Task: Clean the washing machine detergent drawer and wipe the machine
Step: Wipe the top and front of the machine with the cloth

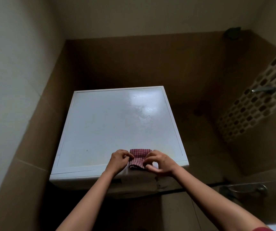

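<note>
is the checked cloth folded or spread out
Folded. The cloth is a layered pad at the front edge of the washing machine, left hand and right hand pinching its sides.

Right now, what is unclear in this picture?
Head view only.
Front of the washing machine, where a detergent drawer would be: dark, steeply angled, partly behind the forearms.
Sides of the checked cloth: covered by the left hand and right hand.
The dark object at upper right: too dim to identify.
The tap at right: blurred.
</note>
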A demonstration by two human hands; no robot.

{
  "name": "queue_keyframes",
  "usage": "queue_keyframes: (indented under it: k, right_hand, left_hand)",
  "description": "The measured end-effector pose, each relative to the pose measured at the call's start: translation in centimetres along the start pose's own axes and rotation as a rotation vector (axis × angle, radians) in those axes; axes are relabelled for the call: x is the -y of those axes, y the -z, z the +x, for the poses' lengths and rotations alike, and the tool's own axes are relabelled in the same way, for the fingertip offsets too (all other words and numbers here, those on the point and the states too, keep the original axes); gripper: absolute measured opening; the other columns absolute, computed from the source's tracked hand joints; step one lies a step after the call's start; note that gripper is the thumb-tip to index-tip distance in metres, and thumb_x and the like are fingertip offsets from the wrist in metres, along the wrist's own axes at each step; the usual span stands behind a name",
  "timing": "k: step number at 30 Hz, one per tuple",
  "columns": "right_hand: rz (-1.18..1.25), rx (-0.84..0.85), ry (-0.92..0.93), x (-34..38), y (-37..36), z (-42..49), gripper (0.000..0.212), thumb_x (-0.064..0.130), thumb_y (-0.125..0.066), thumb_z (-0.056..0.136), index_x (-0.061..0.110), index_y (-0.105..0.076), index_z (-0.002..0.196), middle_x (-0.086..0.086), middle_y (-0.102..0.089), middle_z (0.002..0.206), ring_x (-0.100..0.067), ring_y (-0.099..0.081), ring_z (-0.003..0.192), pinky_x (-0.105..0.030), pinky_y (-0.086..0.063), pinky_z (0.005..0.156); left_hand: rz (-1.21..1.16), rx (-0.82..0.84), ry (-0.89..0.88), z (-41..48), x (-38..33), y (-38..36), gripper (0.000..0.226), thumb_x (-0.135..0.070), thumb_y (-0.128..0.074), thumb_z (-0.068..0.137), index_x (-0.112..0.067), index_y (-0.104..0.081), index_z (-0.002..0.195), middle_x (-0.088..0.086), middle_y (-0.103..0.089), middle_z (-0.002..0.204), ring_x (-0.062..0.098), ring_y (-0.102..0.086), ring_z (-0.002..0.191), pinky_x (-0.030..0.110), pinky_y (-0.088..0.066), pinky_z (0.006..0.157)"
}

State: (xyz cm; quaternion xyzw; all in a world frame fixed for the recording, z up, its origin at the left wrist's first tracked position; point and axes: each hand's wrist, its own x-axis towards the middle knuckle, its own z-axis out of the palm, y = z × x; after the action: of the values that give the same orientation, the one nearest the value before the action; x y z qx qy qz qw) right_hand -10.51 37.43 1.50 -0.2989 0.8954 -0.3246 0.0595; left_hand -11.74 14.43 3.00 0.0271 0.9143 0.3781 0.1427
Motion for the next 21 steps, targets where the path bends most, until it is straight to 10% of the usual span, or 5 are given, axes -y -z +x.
queue_keyframes:
  k: [3, 7, 10, 14, 21]
  right_hand:
    - [0.043, -0.159, -0.317, 0.2, 0.6, 2.2, 0.033, 0.032, -0.056, 0.089, 0.018, -0.062, 0.118, -0.002, -0.061, 0.117, -0.016, -0.049, 0.113, -0.037, -0.045, 0.096]
    - [-0.076, 0.202, -0.490, 1.6, 0.9, 5.4, 0.064, 0.031, -0.059, 0.087, 0.015, -0.035, 0.144, -0.007, -0.055, 0.131, -0.026, -0.033, 0.131, -0.038, -0.033, 0.105]
    - [-0.091, 0.329, -0.536, 2.0, 1.1, 6.1, 0.060, 0.034, -0.068, 0.082, 0.010, -0.048, 0.133, -0.013, -0.056, 0.125, -0.029, -0.042, 0.120, -0.037, -0.040, 0.097]
    - [0.322, 0.311, -0.623, 2.8, 2.7, 3.9, 0.013, 0.024, -0.070, 0.079, 0.015, -0.061, 0.081, -0.001, -0.059, 0.079, -0.017, -0.057, 0.078, -0.023, -0.047, 0.066]
    - [1.010, 0.020, -0.751, 4.5, 4.5, -5.0, 0.042, 0.013, -0.065, 0.080, -0.001, -0.054, 0.118, -0.017, -0.060, 0.105, -0.031, -0.058, 0.100, -0.042, -0.045, 0.091]
  left_hand:
    - [-0.104, 0.003, 0.081, 0.2, -0.5, -0.5, 0.015, -0.015, -0.069, 0.079, -0.013, -0.064, 0.093, -0.001, -0.066, 0.096, 0.013, -0.064, 0.088, 0.023, -0.050, 0.078]
    - [-0.215, 0.031, 0.185, 0.6, -0.9, -1.0, 0.051, -0.010, -0.078, 0.072, -0.010, -0.040, 0.105, 0.004, -0.055, 0.100, 0.019, -0.061, 0.088, 0.018, -0.047, 0.065]
    - [-0.305, 0.060, 0.220, 0.7, -1.0, -1.0, 0.058, -0.003, -0.077, 0.073, -0.010, -0.034, 0.112, 0.008, -0.058, 0.103, 0.018, -0.063, 0.087, 0.021, -0.052, 0.068]
    - [-0.354, 0.227, 0.171, 0.3, -1.4, -0.5, 0.052, -0.001, -0.071, 0.079, -0.012, -0.041, 0.120, 0.005, -0.061, 0.103, 0.020, -0.062, 0.097, 0.023, -0.053, 0.072]
    - [-0.366, 0.544, -0.020, -1.1, -4.8, -0.7, 0.035, -0.049, -0.069, 0.080, -0.015, -0.070, 0.088, -0.004, -0.065, 0.079, 0.012, -0.058, 0.080, 0.029, -0.044, 0.077]
